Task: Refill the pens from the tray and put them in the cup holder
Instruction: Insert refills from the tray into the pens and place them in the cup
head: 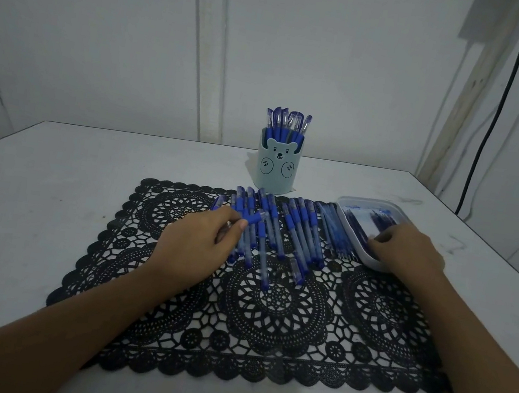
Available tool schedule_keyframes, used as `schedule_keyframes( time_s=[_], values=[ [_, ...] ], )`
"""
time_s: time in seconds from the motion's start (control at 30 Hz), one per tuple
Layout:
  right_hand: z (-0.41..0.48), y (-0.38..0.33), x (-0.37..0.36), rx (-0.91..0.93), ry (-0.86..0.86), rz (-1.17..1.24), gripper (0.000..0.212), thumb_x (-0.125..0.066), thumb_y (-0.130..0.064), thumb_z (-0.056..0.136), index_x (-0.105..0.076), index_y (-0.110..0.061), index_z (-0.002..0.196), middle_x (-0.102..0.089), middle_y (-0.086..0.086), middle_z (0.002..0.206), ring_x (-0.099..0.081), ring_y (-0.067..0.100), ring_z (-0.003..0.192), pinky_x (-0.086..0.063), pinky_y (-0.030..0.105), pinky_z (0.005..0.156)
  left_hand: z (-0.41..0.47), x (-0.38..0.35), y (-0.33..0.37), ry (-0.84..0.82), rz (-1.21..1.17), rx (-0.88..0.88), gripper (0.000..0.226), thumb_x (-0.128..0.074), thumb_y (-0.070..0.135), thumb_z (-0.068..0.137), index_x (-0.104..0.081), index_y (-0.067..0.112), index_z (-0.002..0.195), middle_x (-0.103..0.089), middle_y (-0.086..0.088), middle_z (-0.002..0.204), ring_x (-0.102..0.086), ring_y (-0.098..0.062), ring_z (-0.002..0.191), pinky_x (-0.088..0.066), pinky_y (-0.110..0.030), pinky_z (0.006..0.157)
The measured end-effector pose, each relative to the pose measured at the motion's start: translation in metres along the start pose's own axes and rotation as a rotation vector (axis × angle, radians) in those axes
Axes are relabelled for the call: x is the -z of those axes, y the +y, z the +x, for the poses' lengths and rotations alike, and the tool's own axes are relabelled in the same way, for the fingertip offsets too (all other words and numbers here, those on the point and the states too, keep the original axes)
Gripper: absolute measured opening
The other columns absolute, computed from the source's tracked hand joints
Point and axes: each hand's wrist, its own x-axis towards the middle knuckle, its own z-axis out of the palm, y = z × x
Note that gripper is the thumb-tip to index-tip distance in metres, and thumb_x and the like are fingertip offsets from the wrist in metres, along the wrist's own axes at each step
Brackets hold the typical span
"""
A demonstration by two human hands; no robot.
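Note:
Several blue pens lie side by side on a black lace mat. My left hand lies over the left end of the row, its thumb and fingers pinching one pen. At the right, a white tray holds thin blue refills. My right hand reaches into the tray's near end, fingertips curled on the refills; whether one is held is hidden. More loose refills lie beside the tray. A pale blue bear cup holder behind the mat holds several pens.
The mat lies on a white table that ends at a white wall behind the cup. A black cable hangs down the wall at the right. A single pen cap lies on the mat in front of the row.

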Motion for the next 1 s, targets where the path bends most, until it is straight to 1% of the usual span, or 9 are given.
schedule_keyframes(
  time_s=[0.17, 0.27, 0.33, 0.37, 0.43, 0.5, 0.63, 0.77, 1.0],
  values=[
    [0.001, -0.003, -0.003, -0.011, -0.001, -0.035, 0.018, -0.06, -0.028, 0.08, -0.057, -0.014, 0.068, -0.05, 0.001, 0.065, -0.052, 0.023, 0.069, -0.039, 0.03, 0.066, -0.001, 0.001, 0.0, 0.005, -0.004, -0.009, 0.024, -0.042, 0.035, 0.094, -0.061, 0.021, 0.098, -0.05, 0.011, 0.06, -0.044, -0.001, 0.052, -0.029, -0.02, 0.047],
    [-0.002, -0.005, -0.002, -0.015, 0.017, -0.033, 0.024, -0.058, -0.024, 0.082, -0.05, -0.013, 0.063, -0.05, 0.004, 0.066, -0.056, 0.025, 0.075, -0.041, 0.033, 0.07, -0.001, 0.001, 0.0, 0.003, 0.002, -0.013, 0.025, -0.042, 0.035, 0.094, -0.061, 0.021, 0.099, -0.051, 0.009, 0.061, -0.044, -0.001, 0.053, -0.03, -0.019, 0.047],
    [-0.005, -0.006, -0.001, 0.01, 0.094, 0.01, 0.02, -0.052, -0.02, 0.086, -0.056, -0.008, 0.07, -0.057, 0.01, 0.076, -0.057, 0.028, 0.08, -0.04, 0.032, 0.068, -0.001, 0.001, 0.0, -0.002, 0.001, -0.012, 0.024, -0.042, 0.035, 0.095, -0.061, 0.021, 0.099, -0.052, 0.009, 0.061, -0.045, -0.002, 0.052, -0.03, -0.019, 0.047],
    [-0.007, -0.007, -0.001, 0.033, 0.159, 0.064, 0.019, -0.049, -0.018, 0.089, -0.06, -0.005, 0.081, -0.061, 0.014, 0.083, -0.058, 0.031, 0.083, -0.038, 0.032, 0.067, -0.001, 0.001, 0.001, -0.004, -0.001, -0.013, 0.024, -0.042, 0.035, 0.095, -0.061, 0.021, 0.099, -0.052, 0.008, 0.061, -0.045, -0.002, 0.052, -0.03, -0.019, 0.047],
    [-0.012, -0.013, 0.004, 0.099, 0.274, 0.263, 0.022, -0.046, -0.017, 0.093, -0.06, -0.001, 0.099, -0.064, 0.017, 0.095, -0.057, 0.032, 0.091, -0.035, 0.029, 0.068, -0.001, 0.001, 0.001, -0.004, -0.003, -0.019, 0.024, -0.042, 0.035, 0.095, -0.061, 0.021, 0.099, -0.052, 0.008, 0.061, -0.044, -0.002, 0.051, -0.029, -0.019, 0.046],
    [-0.018, -0.022, 0.01, 0.186, 0.287, 0.503, 0.021, -0.049, -0.017, 0.093, -0.059, -0.003, 0.106, -0.064, 0.012, 0.097, -0.057, 0.024, 0.09, -0.033, 0.022, 0.07, 0.0, 0.0, 0.0, -0.004, -0.007, -0.023, 0.024, -0.042, 0.035, 0.094, -0.061, 0.021, 0.098, -0.053, 0.008, 0.061, -0.044, -0.002, 0.051, -0.028, -0.019, 0.047],
    [-0.041, -0.042, 0.019, 0.3, 0.041, 0.962, 0.023, -0.053, -0.016, 0.092, -0.059, -0.012, 0.114, -0.06, -0.003, 0.076, -0.056, 0.008, 0.068, -0.044, 0.013, 0.059, 0.0, 0.0, 0.0, -0.01, 0.001, -0.061, 0.024, -0.041, 0.037, 0.094, -0.06, 0.022, 0.094, -0.051, 0.01, 0.06, -0.043, -0.001, 0.05, -0.03, -0.02, 0.046],
    [-0.07, -0.058, 0.019, 0.34, -0.293, 1.398, 0.013, -0.049, -0.006, 0.09, -0.061, -0.008, 0.095, -0.065, 0.001, 0.073, -0.064, 0.011, 0.07, -0.055, 0.021, 0.07, -0.001, 0.001, 0.0, -0.009, -0.019, -0.108, 0.025, -0.039, 0.038, 0.095, -0.059, 0.023, 0.091, -0.053, 0.009, 0.059, -0.047, -0.003, 0.052, -0.041, -0.025, 0.049],
    [-0.084, -0.068, 0.008, 0.314, -0.41, 1.553, 0.012, -0.046, -0.009, 0.092, -0.058, -0.01, 0.093, -0.073, 0.002, 0.08, -0.07, 0.017, 0.08, -0.057, 0.024, 0.07, -0.001, -0.002, -0.002, -0.004, -0.054, -0.147, 0.029, -0.037, 0.042, 0.09, -0.06, 0.023, 0.089, -0.049, 0.013, 0.058, -0.046, -0.002, 0.052, -0.029, -0.017, 0.047]
  ],
)
